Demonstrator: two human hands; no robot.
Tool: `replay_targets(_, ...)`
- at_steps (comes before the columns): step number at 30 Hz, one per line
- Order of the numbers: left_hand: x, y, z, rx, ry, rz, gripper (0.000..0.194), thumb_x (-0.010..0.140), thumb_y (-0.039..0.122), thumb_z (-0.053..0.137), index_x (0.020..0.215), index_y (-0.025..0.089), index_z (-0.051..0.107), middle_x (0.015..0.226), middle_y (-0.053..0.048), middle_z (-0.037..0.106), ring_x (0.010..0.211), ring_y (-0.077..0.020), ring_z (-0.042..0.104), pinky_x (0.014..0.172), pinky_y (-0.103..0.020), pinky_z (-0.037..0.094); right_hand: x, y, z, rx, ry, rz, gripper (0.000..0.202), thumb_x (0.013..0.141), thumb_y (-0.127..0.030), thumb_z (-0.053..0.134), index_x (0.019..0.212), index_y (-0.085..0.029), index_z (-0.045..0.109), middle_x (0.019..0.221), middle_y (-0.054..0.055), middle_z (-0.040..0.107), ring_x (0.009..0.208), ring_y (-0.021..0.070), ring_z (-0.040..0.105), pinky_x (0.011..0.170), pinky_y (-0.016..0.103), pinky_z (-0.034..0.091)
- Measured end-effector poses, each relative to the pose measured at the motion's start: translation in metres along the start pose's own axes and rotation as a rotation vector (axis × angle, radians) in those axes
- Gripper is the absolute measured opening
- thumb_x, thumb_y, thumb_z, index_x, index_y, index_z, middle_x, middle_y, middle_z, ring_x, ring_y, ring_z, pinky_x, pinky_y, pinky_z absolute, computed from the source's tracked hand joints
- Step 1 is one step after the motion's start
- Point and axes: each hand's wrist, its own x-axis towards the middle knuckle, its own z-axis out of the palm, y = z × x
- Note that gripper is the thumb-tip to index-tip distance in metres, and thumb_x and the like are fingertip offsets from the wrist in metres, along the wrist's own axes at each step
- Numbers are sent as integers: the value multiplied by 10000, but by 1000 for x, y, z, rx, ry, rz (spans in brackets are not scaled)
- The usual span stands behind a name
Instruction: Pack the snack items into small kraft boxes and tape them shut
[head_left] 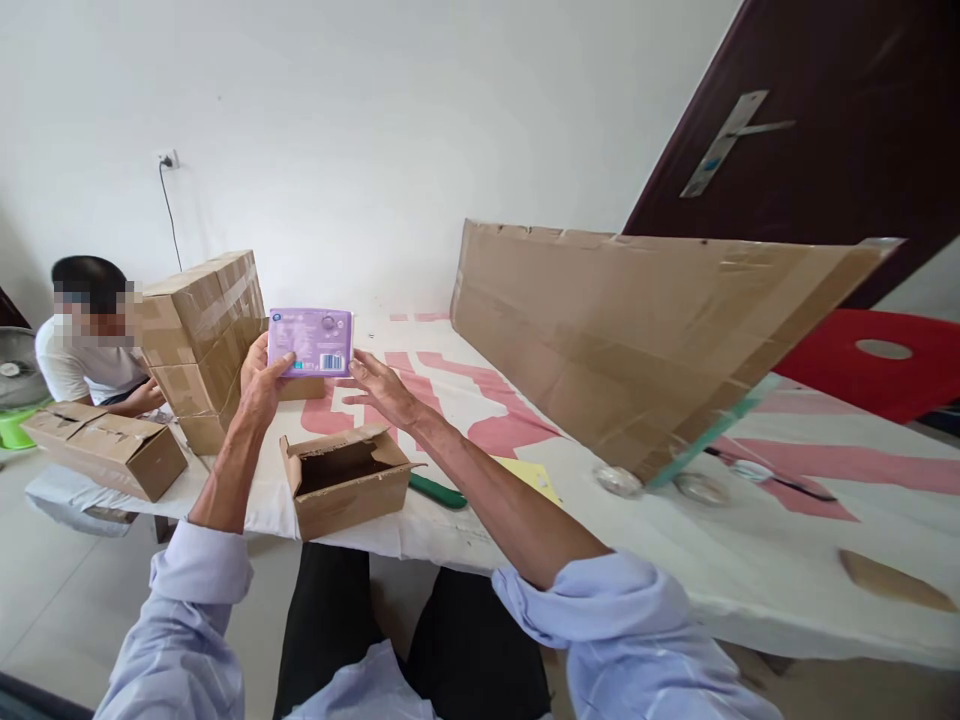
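Observation:
A purple packet (311,343) with printed text and a barcode is held up above the table between both hands. My left hand (262,378) grips its left side, thumb on the face. The fingers of my right hand (381,385) pinch its lower right corner. Below the hands, near the table's front edge, sits a small cardboard box (351,500) with its top flaps up and a dark interior. What the box holds is hidden in shadow.
Stacked cartons (196,345) and a closed carton (112,450) stand left, beside a seated person (94,335). A large cardboard sheet (637,330) stands right. Tape rolls (619,481), a green object (437,491) and yellow paper (531,477) lie on the cloth-covered table (585,560).

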Motion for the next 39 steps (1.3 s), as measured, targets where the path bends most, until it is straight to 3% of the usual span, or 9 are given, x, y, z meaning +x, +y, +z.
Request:
replay_targets(3, -10, -2, 0, -13, -67, -45, 792, 686, 521, 961, 1355, 212, 671, 1391, -133, 769, 1244, -360, 741, 947, -437, 640, 0, -2, 4, 52, -27, -70, 594, 961, -684, 732, 1434, -329, 676, 1489, 73, 719, 1233, 274, 742, 959, 408, 684)
replay_targets(7, -16, -8, -16, 99, -136, -142, 734, 720, 538, 945, 1343, 215, 728, 1377, -143, 791, 1208, -380, 759, 918, -438, 631, 6, 4, 1, 84, -32, -53, 493, 955, -633, 752, 1315, -297, 734, 1422, 59, 754, 1182, 256, 749, 911, 382, 692)
replay_targets(14, -14, -42, -47, 290, -128, -354, 669, 605, 532, 977, 1153, 198, 788, 1129, -119, 834, 1067, -325, 770, 800, -366, 595, 19, 39, -13, 73, -40, 138, 310, 912, -513, 820, 1002, -220, 774, 1097, 75, 804, 965, 214, 762, 917, 398, 694)
replay_targets(19, -16, -52, -46, 267, -139, -386, 614, 554, 475, 1007, 1056, 193, 794, 988, -98, 836, 898, -284, 775, 744, -357, 580, 21, 47, -18, 62, -97, 251, 379, 851, -522, 886, 1040, -215, 770, 1065, 96, 818, 914, 210, 760, 831, 362, 687)
replay_targets(22, -15, -44, -37, 210, -194, -319, 711, 571, 409, 1027, 1209, 202, 791, 1108, -105, 847, 1044, -314, 785, 881, -400, 609, 18, 36, -23, 65, -135, 178, 450, 766, -479, 943, 1108, -236, 779, 1147, 87, 824, 1010, 234, 762, 862, 382, 685)
replay_targets(27, -10, -13, -11, 127, -334, -153, 751, 676, 389, 1028, 1360, 227, 764, 1367, -140, 800, 1349, -390, 705, 1108, -496, 589, 9, 3, -37, 94, -89, 38, 532, 680, -414, 975, 1146, -246, 780, 1258, 64, 811, 1100, 266, 750, 960, 431, 663)
replay_targets(30, -7, 9, 3, 180, -338, -94, 781, 715, 443, 1012, 1416, 238, 736, 1385, -132, 789, 1377, -406, 684, 1093, -491, 609, 4, -14, -43, 32, -85, -16, 565, 662, -409, 988, 1146, -225, 762, 1292, 67, 794, 1128, 276, 732, 995, 445, 641)
replay_targets(34, 5, 26, 12, 317, -330, -5, 852, 627, 408, 1053, 1389, 223, 723, 1322, -109, 788, 1289, -389, 713, 1005, -434, 646, 2, -26, -45, -104, -74, -87, 590, 697, -430, 971, 1204, -222, 755, 1296, 72, 780, 1203, 294, 699, 1054, 471, 610)
replay_targets(39, 21, 21, -4, 416, -379, 33, 764, 576, 376, 1057, 1220, 183, 694, 1163, -81, 764, 1063, -284, 737, 858, -352, 634, -7, -14, -54, -248, -104, -104, 821, 737, -514, 958, 1461, -234, 689, 1518, 136, 684, 1309, 325, 677, 1093, 500, 605)
